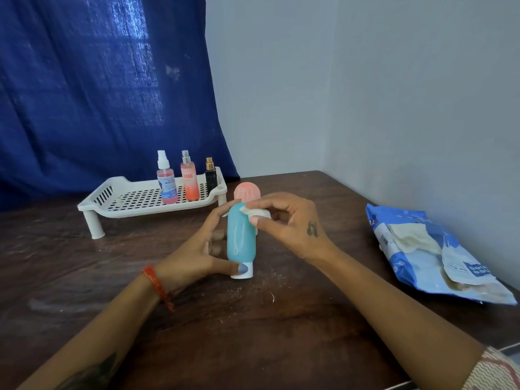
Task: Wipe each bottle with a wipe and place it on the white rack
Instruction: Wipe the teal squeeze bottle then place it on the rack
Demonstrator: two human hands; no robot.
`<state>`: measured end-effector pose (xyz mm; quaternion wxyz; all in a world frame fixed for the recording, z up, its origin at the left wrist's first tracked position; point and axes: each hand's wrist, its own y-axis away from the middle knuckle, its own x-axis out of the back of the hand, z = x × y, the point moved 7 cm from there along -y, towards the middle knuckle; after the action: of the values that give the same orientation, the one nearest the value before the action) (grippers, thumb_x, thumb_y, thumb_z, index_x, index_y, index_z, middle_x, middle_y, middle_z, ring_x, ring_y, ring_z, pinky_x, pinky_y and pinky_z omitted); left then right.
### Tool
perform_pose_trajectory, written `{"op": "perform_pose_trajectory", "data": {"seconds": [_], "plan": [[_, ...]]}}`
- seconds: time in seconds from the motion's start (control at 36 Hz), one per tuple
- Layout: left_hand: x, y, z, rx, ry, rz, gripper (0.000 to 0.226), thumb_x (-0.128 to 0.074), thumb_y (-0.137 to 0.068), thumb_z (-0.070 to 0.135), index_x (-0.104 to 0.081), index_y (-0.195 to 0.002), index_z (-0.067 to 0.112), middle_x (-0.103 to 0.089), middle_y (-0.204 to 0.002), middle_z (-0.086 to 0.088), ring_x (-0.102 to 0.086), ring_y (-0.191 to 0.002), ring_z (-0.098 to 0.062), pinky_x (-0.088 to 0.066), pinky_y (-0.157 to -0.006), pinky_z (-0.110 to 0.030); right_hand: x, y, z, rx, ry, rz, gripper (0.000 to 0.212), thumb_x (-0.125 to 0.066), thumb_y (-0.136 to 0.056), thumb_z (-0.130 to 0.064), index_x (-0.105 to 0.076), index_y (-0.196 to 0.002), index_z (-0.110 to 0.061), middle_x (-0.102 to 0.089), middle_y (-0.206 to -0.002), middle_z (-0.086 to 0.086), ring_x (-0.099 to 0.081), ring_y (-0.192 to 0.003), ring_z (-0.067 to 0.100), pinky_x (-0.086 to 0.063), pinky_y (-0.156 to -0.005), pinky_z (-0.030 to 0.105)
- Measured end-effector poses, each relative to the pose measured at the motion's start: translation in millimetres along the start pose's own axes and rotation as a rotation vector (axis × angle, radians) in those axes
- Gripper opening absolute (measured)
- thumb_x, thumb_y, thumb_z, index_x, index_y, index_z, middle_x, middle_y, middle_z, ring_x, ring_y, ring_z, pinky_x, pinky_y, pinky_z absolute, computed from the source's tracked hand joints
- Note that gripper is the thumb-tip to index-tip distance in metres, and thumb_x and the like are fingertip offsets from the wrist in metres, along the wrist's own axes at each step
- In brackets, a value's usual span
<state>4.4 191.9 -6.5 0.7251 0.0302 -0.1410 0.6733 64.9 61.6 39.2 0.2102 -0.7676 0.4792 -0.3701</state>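
Person wiping a teal plastic bottle (240,237) at the table's middle.
Left hand (194,258) grips it steady, cap down; right hand (284,223) pinches a white wipe (254,211) against its top.

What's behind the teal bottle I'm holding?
A pink bottle stands behind the teal bottle; only its rounded top shows. Its lower part is hidden by the bottle and right hand.

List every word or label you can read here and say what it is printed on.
"ENGAGE": down the orange spray bottle on the white rack.
Pink spray bottle: label print too small to read.
Blue wipes pack: lettering upside down and blurred, unreadable.
Teal bottle: no text visible.
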Motion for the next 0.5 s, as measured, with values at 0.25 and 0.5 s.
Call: {"op": "perform_pose_trajectory", "data": {"seconds": [0.25, 0.5], "plan": [[1.1, -1.1, -1.0, 0.005, -0.019, 0.002, 0.104, -0.078, -0.06, 0.001, -0.025, -0.131, 0.055, -0.052, -0.135, -0.003, -0.061, -0.114, -0.019, -0.052, -0.094, -0.036, -9.3, 3.5, -5.1, 0.114, 0.073, -0.087, 0.021, -0.073, -0.078, -0.012, -0.073, -0.099, -0.009, -0.07, -0.097, 0.002, -0.062, -0.084, 0.005, -0.049, -0.072, 0.009], [0.2, -1.3, -1.3, 0.009, -0.031, -0.004, 0.105, -0.08, -0.061, 0.002, -0.024, -0.133, 0.055, -0.054, -0.133, -0.006, -0.061, -0.114, -0.02, -0.051, -0.096, -0.039, -1.6, 3.7, -6.2, 0.203, 0.184, 0.053, 0.021, -0.069, -0.078, -0.022, -0.072, -0.094, -0.009, -0.07, -0.093, 0.002, -0.061, -0.081, 0.002, -0.048, -0.071, 0.007]]}}
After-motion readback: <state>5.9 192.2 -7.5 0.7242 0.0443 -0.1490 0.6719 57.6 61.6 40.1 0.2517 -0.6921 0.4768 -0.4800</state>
